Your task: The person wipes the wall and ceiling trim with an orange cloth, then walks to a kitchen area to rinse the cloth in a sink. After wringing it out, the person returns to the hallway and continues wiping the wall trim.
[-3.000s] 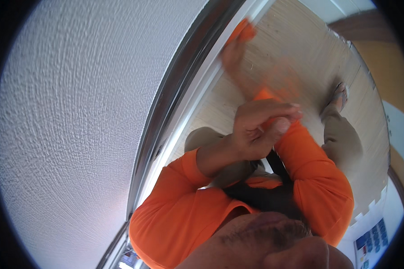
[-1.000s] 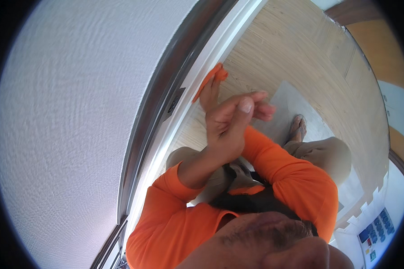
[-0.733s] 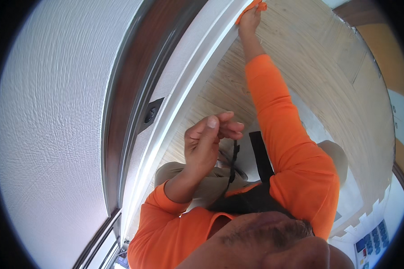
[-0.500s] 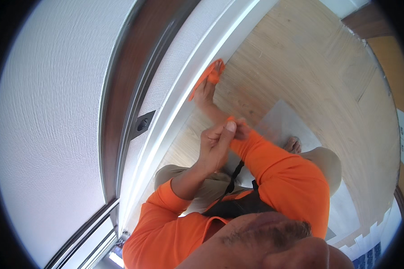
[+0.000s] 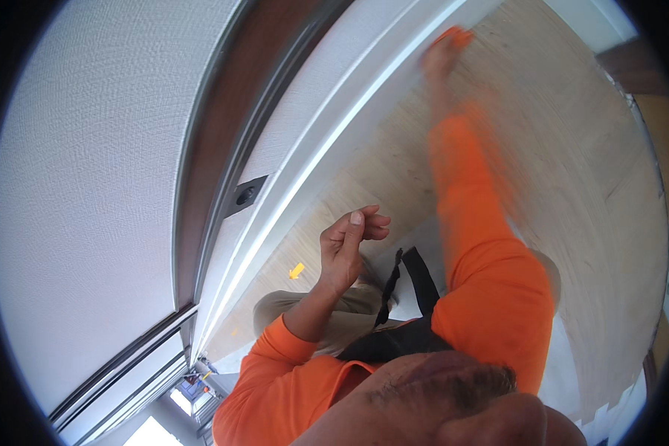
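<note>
My right hand (image 5: 441, 58), arm stretched far forward, presses an orange cloth (image 5: 453, 36) against the white baseboard (image 5: 383, 85) where it meets the floor. Its fingers are partly hidden by the cloth and blurred by motion. Raised in front of my body, my left hand (image 5: 343, 249) holds nothing; its fingers are loosely bent and apart, with the thumb over them. It hovers above the wood-look floor (image 5: 543, 141) and touches neither wall nor board.
On the left rises a textured pale wall (image 5: 89, 171) with a dark brown rail (image 5: 208, 141) and a wall socket (image 5: 246, 195). A yellow arrow-shaped mark (image 5: 296, 270) lies by my left knee. Dark straps (image 5: 421, 282) hang at my chest.
My right hand has slid the orange cloth forward and to the right along the baseboard. My left hand, then pinched beside my right sleeve, has loosened its fingers.
</note>
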{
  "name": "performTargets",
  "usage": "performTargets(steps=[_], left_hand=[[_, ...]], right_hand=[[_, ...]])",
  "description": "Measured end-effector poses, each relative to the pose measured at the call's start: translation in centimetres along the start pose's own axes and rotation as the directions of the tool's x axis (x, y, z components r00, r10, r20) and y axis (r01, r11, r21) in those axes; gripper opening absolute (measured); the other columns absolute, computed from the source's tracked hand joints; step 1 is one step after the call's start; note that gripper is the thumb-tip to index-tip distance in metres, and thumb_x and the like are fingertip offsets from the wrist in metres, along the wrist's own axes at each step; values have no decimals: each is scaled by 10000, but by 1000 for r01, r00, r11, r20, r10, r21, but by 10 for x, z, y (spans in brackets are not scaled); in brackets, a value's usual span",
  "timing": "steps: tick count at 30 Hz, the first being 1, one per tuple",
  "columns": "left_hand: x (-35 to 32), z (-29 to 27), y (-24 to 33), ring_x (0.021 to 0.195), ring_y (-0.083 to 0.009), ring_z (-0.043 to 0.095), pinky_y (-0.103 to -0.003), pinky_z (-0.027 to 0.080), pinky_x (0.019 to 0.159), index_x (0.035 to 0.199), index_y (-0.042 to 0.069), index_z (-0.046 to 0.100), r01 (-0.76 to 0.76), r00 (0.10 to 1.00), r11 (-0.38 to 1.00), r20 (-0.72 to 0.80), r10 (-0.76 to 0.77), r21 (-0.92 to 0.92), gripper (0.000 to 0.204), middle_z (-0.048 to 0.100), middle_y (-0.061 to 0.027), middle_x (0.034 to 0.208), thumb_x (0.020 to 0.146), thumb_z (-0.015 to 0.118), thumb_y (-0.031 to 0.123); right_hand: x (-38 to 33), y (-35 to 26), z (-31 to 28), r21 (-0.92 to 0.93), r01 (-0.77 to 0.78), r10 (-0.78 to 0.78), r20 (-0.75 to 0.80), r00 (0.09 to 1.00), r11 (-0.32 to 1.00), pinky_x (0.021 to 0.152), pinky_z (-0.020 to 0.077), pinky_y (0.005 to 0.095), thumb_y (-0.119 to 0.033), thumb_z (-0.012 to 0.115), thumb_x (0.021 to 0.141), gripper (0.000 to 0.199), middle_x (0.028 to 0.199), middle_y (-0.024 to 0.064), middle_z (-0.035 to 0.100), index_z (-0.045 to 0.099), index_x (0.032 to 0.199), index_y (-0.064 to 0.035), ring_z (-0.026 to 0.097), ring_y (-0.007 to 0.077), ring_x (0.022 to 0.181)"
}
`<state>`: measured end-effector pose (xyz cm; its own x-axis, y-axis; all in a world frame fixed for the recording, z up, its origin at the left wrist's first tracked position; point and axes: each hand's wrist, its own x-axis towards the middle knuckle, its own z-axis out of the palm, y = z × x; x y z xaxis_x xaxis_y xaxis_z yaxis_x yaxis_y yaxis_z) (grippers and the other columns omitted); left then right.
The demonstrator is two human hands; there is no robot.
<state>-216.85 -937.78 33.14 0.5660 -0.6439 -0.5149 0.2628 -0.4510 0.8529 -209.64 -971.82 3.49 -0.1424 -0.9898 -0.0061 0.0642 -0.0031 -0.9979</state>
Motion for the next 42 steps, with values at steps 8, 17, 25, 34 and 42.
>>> performTargets(steps=[8, 17, 25, 34, 42], left_hand=[[33, 20, 28, 905, -212, 713, -345, 572, 841, 1243, -64, 624, -191, 965, 978, 197, 172, 81, 390, 728, -165, 1060, 1082, 468, 255], [-21, -37, 14, 884, -222, 714, -355, 572, 845, 1245, -49, 617, -32, 997, 999, -74, 32, 9, 362, 722, -158, 1072, 1070, 504, 247], [-31, -29, 35, 978, -221, 696, -353, 549, 898, 1260, -44, 619, -253, 958, 965, 124, 259, -66, 312, 710, -174, 1104, 1054, 533, 174], [-36, -74, 64, 950, -237, 703, -363, 560, 876, 1232, -64, 621, -564, 815, 820, 91, 572, -100, 296, 715, -188, 1043, 1053, 517, 147], [-72, -86, 61, 894, -214, 723, -304, 565, 811, 1165, -70, 663, -572, 779, 794, 168, 604, -207, 251, 735, -172, 988, 1029, 558, 112]], right_hand=[[-124, -32, 20, -16, 73, -71, 83, 994, 997, 1258, 64, 472, -305, 306, 1084, 642, 1648, 258, 97, 118, 1556, 88, 63, 394, 1538], [177, -50, -4, -108, -174, 181, 51, 982, 979, 997, 461, 441, -518, 317, 1056, 666, 1337, 235, 554, 454, 1387, 43, 552, 371, 1214], [-237, 28, 24, -121, -36, 49, 101, 994, 992, 1253, -2, 476, -347, 289, 1088, 669, 1645, 286, 29, 58, 1572, 53, 25, 380, 1543], [-217, 14, 22, 39, -9, 3, 157, 988, 999, 1194, 113, 460, -536, 306, 1073, 788, 1572, 268, 81, 100, 1544, 62, 112, 381, 1461], [-244, 22, 6, -130, 133, -123, 80, 989, 983, 1246, 69, 507, -471, 279, 1090, 735, 1656, 254, 30, 34, 1582, 18, 101, 386, 1530]])
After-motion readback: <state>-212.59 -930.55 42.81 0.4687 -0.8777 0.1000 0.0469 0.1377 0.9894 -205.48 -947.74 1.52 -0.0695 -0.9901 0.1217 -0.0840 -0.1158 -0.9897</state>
